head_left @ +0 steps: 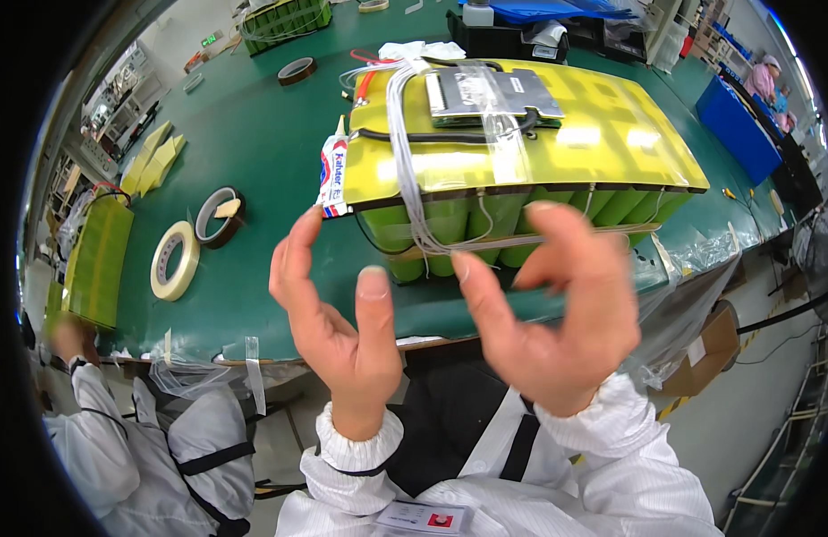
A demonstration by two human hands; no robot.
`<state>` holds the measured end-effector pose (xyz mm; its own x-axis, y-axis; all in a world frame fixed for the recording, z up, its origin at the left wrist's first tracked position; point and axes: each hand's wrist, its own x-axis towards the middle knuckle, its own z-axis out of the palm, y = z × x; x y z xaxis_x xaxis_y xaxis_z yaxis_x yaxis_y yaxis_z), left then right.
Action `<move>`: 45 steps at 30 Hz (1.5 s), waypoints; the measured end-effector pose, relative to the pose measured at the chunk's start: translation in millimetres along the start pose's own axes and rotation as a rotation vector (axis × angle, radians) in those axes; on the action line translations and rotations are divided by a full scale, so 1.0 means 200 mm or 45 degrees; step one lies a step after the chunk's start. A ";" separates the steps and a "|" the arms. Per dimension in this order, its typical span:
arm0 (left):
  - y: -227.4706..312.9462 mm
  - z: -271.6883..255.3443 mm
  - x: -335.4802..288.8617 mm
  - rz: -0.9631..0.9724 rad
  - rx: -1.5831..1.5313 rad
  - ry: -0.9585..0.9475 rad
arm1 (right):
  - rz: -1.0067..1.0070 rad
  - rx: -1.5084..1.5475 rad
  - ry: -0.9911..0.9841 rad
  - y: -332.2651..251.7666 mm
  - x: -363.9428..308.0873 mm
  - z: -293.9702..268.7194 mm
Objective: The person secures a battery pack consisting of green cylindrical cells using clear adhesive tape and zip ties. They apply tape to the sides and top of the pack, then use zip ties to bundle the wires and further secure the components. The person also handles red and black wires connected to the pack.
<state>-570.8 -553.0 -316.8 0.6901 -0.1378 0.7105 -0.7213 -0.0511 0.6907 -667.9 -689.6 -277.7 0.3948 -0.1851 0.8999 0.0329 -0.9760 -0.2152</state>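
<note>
In front of me stands a battery pack of green cylindrical cells under a yellow board. A silver circuit module is taped on its top, with black cables beside it. A bundle of white wires runs over the top and down the near side. My left hand is raised before the pack's left end, fingers apart and holding nothing. Its index fingertip is near a white, red and blue glue tube. My right hand, partly blurred, hovers before the near side with thumb and fingers apart, the thumb near the wires.
Left of the pack lie a cream tape roll, a dark tape roll and, farther back, a brown tape roll. Another pack stands at far left, by a co-worker's hand. A blue bin is at right.
</note>
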 end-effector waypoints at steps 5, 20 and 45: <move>-0.02 0.04 0.06 0.042 0.082 -0.071 | -0.097 -0.328 0.008 0.05 0.12 0.01; -0.10 0.05 0.05 0.016 0.042 0.007 | -0.123 -0.214 -0.096 0.03 0.26 -0.01; -0.03 0.07 0.12 0.263 0.412 0.034 | 0.162 0.187 -0.137 0.05 -0.24 -0.22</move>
<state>-550.2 -570.1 -306.4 0.5267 -0.1522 0.8363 -0.8235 -0.3352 0.4577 -725.8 -696.5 -306.1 0.4996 -0.2847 0.8182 0.1069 -0.9170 -0.3843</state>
